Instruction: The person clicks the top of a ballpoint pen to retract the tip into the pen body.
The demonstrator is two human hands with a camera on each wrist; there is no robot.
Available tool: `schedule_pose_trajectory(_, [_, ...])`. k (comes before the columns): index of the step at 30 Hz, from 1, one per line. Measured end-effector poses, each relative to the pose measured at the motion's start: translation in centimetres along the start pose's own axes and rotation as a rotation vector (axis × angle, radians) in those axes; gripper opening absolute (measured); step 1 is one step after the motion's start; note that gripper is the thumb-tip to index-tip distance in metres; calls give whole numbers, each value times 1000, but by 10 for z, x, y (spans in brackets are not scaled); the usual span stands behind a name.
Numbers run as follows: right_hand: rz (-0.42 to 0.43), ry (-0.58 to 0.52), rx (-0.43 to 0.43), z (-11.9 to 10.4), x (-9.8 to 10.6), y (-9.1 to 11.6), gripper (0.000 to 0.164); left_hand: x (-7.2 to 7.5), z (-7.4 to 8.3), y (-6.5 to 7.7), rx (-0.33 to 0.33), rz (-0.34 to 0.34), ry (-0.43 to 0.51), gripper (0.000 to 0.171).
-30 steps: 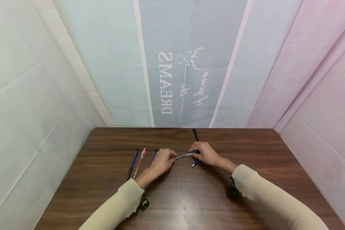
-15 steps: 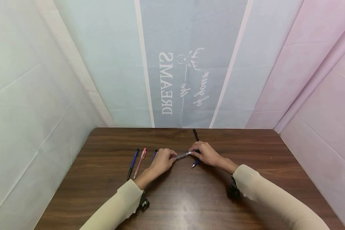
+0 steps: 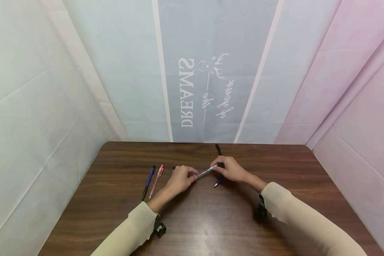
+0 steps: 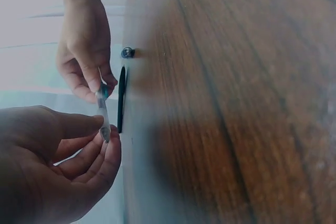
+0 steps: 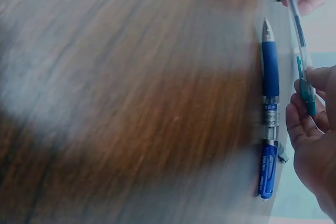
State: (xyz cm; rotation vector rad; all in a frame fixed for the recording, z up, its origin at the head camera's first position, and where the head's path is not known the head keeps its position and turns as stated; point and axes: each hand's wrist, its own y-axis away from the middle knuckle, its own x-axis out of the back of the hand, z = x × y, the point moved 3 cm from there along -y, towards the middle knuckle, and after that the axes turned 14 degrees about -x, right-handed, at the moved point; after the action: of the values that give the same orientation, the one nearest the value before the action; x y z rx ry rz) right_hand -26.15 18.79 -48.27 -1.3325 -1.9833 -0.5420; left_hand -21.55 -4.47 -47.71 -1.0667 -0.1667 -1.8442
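A clear-barrelled pen [image 3: 205, 172] with a teal clip end [image 5: 306, 87] spans the gap between my two hands over the table. My left hand [image 3: 180, 179] pinches its tip end between thumb and fingers, also seen in the left wrist view, where the pen [image 4: 103, 109] looks pale. At the teal end, my right hand [image 3: 233, 169] grips it with thumb and fingertips. Just under the right hand lies a blue retractable pen [image 5: 270, 72], partly covered by that hand in the head view. Behind it, a black pen [image 3: 218, 149] points to the back edge.
Left of the left hand lie a blue-and-black pen [image 3: 148, 182] and a pink pen [image 3: 156, 180], roughly side by side. Another blue pen [image 3: 172, 169] is mostly hidden behind that hand. The brown wooden table [image 3: 204, 220] meets a printed cloth backdrop [image 3: 208, 131] at its back edge.
The right hand has shifted slightly right and up, and the pen's right end now slants higher. The left hand keeps its pinch nearly in place.
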Motion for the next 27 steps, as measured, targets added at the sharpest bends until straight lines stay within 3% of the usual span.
schedule_pose_trajectory(11, [25,-205,-114,-14,4,-4,17,-7,4,2,3,-15,84,9])
schedule_pose_trajectory(27, [60,-379,-164,-24,5,-7,29,-9,8,2,105,6,304,14])
